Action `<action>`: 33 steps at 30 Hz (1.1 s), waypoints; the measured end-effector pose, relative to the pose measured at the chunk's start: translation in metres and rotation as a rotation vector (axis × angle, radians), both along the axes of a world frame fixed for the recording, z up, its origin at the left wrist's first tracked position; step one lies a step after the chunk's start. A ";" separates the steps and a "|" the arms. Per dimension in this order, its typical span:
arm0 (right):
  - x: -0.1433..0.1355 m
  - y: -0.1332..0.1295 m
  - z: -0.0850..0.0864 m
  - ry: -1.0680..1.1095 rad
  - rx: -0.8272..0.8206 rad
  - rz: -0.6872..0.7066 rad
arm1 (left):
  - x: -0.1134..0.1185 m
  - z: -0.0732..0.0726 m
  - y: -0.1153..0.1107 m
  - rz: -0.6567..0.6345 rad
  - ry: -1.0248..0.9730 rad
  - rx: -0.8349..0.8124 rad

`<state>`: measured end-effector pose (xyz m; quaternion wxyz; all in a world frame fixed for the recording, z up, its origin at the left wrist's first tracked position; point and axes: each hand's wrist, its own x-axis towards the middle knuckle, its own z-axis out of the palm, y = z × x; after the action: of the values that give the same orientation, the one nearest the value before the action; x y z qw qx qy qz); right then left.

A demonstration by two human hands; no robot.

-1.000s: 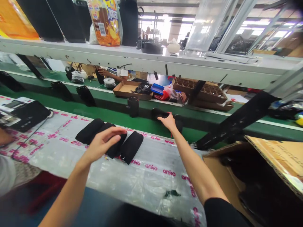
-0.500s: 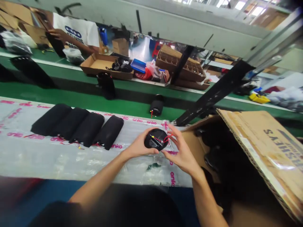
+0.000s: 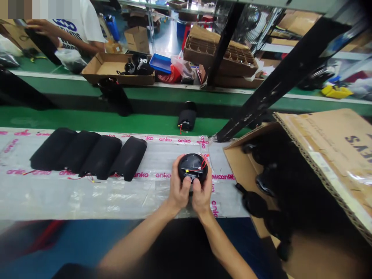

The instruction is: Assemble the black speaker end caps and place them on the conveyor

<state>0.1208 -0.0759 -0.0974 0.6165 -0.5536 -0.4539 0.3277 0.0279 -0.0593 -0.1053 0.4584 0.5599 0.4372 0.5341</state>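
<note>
Between my two hands is a black cylindrical speaker-like body [image 3: 192, 164], its round end facing up at me. Thin red wires and a small yellow connector lie across that end. My left hand [image 3: 179, 190] wraps its left side and my right hand [image 3: 202, 190] its right side, both thumbs pressing on the near edge. The lower part of the body is hidden by my hands. To the left, several black fabric-covered cylinders [image 3: 100, 157] lie side by side on the plastic-covered table [image 3: 151, 201], wires poking from their near ends.
An open cardboard box [image 3: 328, 155] with black parts stands at the right. Another black cylinder [image 3: 187, 116] rests on the green surface beyond the table. A slanted black post [image 3: 279, 77] rises at the right. Across the bench, a person in a white shirt [image 3: 90, 23] works beside a shallow box [image 3: 116, 75].
My right hand has come off the red wires and closed round the body's right side. Both thumbs now press on its near edge. The camera view has shifted.
</note>
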 end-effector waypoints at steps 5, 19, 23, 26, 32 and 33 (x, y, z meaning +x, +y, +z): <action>-0.005 0.002 0.004 -0.005 0.015 -0.034 | -0.042 0.030 0.028 -0.349 -0.041 -0.115; 0.077 0.043 0.060 0.195 -0.200 0.316 | -0.038 0.095 0.075 -0.461 0.167 -0.227; 0.087 0.076 0.088 -0.164 -0.261 0.500 | -0.039 0.094 0.076 -0.460 0.192 -0.177; 0.089 0.094 0.104 -0.303 -0.335 0.661 | -0.045 0.102 0.084 -0.508 0.332 -0.097; 0.087 0.122 0.128 -0.413 -0.511 0.874 | -0.055 0.147 0.130 -0.733 0.800 -0.036; 0.086 0.124 0.132 -0.428 -0.536 0.895 | -0.054 0.156 0.136 -0.756 0.900 -0.016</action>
<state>0.2068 0.0483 0.0344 0.1493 -0.4983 -0.6605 0.5414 -0.0258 0.0771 0.0502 0.3905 0.8451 0.3628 0.0401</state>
